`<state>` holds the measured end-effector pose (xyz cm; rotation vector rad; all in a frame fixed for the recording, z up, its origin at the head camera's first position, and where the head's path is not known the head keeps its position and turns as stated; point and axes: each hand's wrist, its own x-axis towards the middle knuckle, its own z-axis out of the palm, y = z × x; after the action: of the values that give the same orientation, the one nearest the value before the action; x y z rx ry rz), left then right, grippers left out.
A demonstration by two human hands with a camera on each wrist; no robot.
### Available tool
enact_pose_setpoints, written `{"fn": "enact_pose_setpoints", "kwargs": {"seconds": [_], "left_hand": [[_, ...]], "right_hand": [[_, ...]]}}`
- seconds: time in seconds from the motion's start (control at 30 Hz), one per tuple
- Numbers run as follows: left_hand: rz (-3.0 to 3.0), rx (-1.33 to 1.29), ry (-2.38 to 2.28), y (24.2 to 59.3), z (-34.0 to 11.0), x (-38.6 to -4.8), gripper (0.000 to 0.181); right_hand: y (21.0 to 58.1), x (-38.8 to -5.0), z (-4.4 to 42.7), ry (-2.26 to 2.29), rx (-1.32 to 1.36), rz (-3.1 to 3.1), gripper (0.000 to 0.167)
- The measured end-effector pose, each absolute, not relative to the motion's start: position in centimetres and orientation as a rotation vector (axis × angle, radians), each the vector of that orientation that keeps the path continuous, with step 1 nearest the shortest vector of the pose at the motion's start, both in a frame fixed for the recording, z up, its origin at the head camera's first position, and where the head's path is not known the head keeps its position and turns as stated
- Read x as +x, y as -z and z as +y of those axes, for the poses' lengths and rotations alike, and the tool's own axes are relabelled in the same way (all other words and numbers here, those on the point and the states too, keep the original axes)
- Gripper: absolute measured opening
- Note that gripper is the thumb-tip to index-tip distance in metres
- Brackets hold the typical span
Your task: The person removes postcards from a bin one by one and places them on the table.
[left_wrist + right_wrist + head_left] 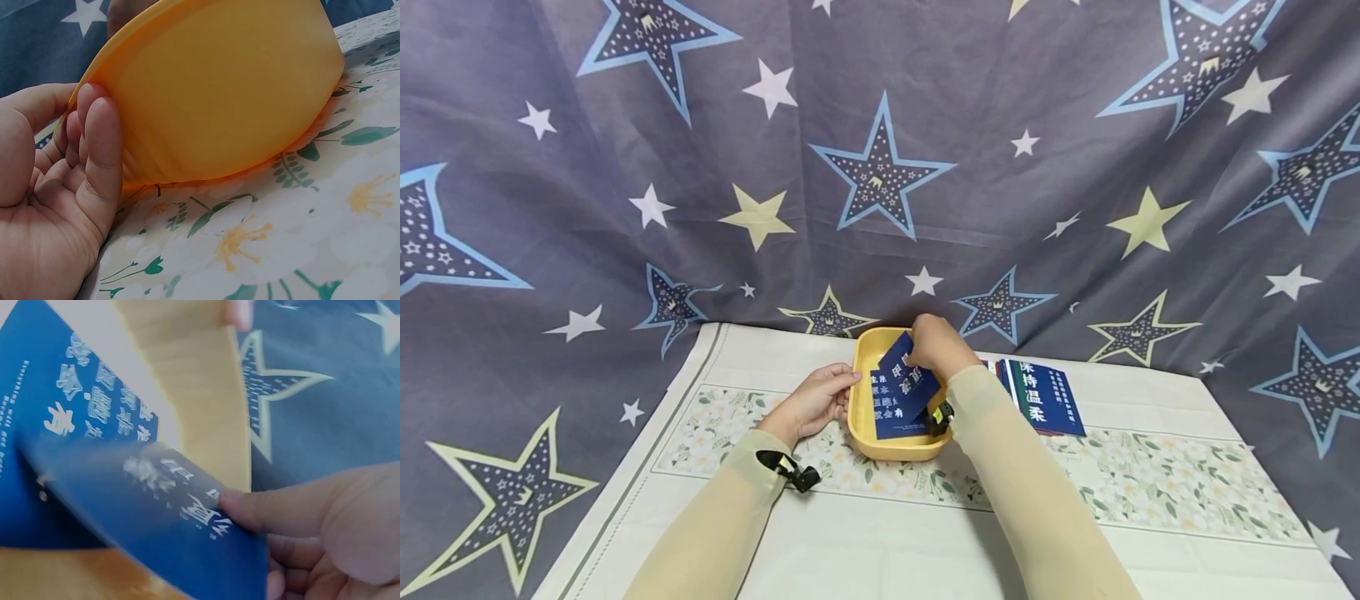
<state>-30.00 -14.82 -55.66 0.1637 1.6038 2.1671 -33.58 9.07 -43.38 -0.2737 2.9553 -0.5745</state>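
Observation:
A yellow plastic basin stands on the table, with a blue card printed in white characters lying inside it. My left hand pinches the basin's left rim between thumb and fingers, as the left wrist view also shows at the basin wall. Over the basin, my right hand holds a second blue card by its edge, tilted above the first. In the right wrist view the thumb lies on this upper card's printed face, and the fingers are behind it.
To the right of the basin lies a fanned pile of blue cards, partly behind my right forearm. A white cloth with a floral band covers the table. Behind it hangs a grey star-patterned curtain.

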Motion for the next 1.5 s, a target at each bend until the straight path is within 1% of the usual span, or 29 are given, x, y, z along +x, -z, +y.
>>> {"fn": "enact_pose_setpoints", "kwargs": {"seconds": [0.1, 0.17, 0.37, 0.47, 0.7, 0.97, 1.2, 1.5], "left_hand": [[1.608, 0.164, -2.168, 55.7, -14.8, -30.0, 0.016], [1.61, 0.167, -2.169, 55.6, -14.8, -29.9, 0.016], [1.613, 0.177, -2.164, 55.5, -14.9, -29.9, 0.016], [1.614, 0.174, -2.161, 55.4, -14.9, -29.8, 0.016], [1.626, 0.151, -2.164, 55.4, -14.8, -29.8, 0.016], [1.63, 0.147, -2.158, 55.4, -14.8, -29.8, 0.016], [1.632, 0.15, -2.162, 55.2, -14.8, -29.7, 0.018], [1.631, 0.15, -2.166, 55.3, -14.8, -29.6, 0.016]], "right_hand": [[43.0, -33.3, 10.5, 0.658, -0.253, 2.936, 0.032], [42.8, -33.2, 11.6, 0.759, -0.248, 2.906, 0.03], [42.7, -32.9, 15.4, 1.142, -0.211, 2.734, 0.038], [42.8, -32.5, 17.2, 1.224, -0.186, 2.715, 0.04], [42.6, -31.1, 20.4, 1.356, -0.148, 2.716, 0.027], [41.8, -30.5, 23.4, 1.401, -0.128, 2.759, 0.025], [41.2, -30.0, 26.7, 1.362, -0.066, 2.849, 0.032], [42.4, -30.1, 32.1, 1.246, 0.102, 2.83, 0.039]]}}
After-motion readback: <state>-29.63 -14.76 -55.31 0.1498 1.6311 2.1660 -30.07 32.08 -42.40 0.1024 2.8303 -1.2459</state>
